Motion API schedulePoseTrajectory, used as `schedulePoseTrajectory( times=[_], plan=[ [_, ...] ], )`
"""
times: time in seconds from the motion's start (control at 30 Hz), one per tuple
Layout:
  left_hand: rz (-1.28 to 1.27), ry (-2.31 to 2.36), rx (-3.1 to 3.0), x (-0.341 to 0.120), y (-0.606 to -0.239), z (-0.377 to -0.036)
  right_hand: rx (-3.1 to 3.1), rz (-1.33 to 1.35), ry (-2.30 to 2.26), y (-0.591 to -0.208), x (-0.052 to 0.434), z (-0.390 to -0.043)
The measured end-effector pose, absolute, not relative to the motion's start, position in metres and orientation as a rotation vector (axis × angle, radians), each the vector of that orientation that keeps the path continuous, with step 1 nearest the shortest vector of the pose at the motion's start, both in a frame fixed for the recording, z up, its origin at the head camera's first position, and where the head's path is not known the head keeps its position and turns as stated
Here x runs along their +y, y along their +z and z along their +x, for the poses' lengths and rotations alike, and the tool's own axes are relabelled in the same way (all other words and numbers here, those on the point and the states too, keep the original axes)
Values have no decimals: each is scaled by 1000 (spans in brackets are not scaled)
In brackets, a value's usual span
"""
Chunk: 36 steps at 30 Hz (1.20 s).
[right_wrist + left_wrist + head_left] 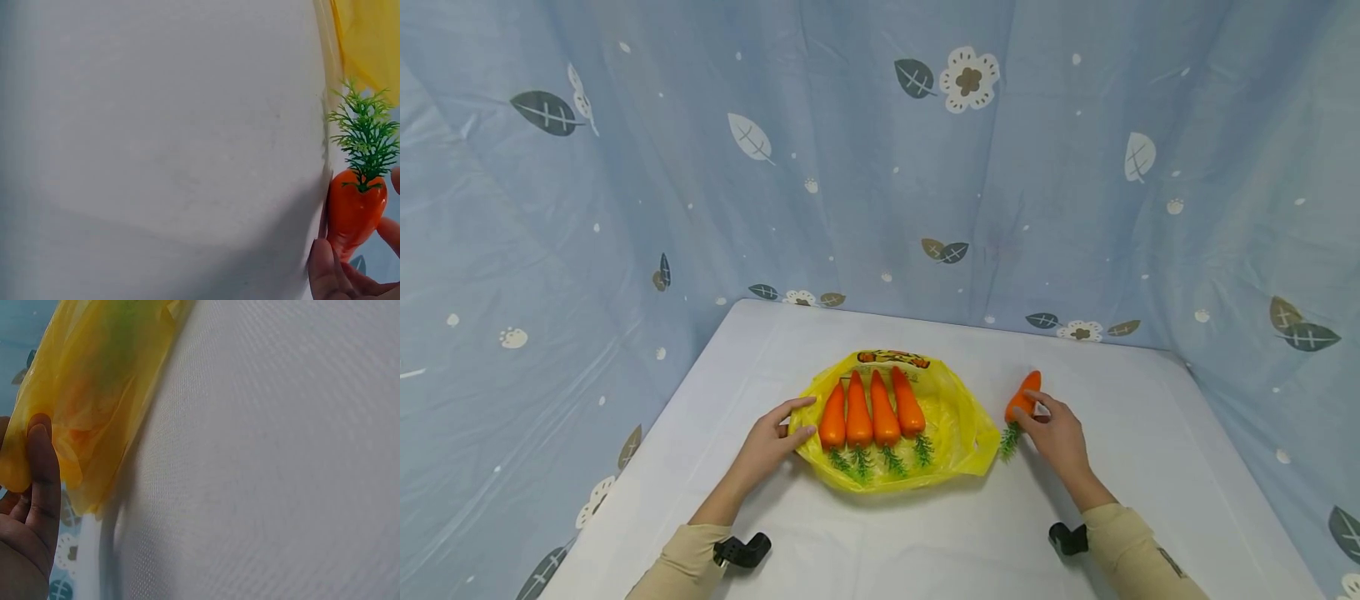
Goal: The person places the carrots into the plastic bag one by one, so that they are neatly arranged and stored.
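Orange plastic carrot (pixel 1022 399), loose at centre right of the frame beside the yellow bag (pixel 958 429), is pinched by the right hand (pixel 1058 435); four carrots (pixel 870 408) already lie on the bag. Left hand (pixel 772 440) pinches the bag's left edge. Judged mid-loading: next, carry the carrot left onto the bag; white table (pixel 880 533), blue leaf-print curtain (pixel 625 208) behind.

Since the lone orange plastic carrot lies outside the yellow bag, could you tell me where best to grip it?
Probably round the thick middle of the lone orange plastic carrot, coming from its right side, where the right hand already touches it. Its leafy green top looks flimsy, and the yellow plastic bag crowds its left.
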<state>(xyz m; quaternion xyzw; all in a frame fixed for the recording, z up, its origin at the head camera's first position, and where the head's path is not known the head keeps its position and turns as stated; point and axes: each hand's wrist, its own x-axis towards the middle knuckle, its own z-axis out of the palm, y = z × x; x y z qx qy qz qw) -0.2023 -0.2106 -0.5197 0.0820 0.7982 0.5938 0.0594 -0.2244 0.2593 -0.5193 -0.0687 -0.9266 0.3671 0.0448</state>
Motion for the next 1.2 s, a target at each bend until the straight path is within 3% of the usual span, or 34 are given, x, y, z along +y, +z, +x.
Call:
schedulePoseTrajectory(
  times=[0.4,1.2],
  plan=[
    [234,1785,2444,-209,-523,-202,-2915,-171,1070,-520,258,-230],
    [241,1755,2475,-207,-519,-200,-2960,-196,1088,-516,296,-209]
  ],
)
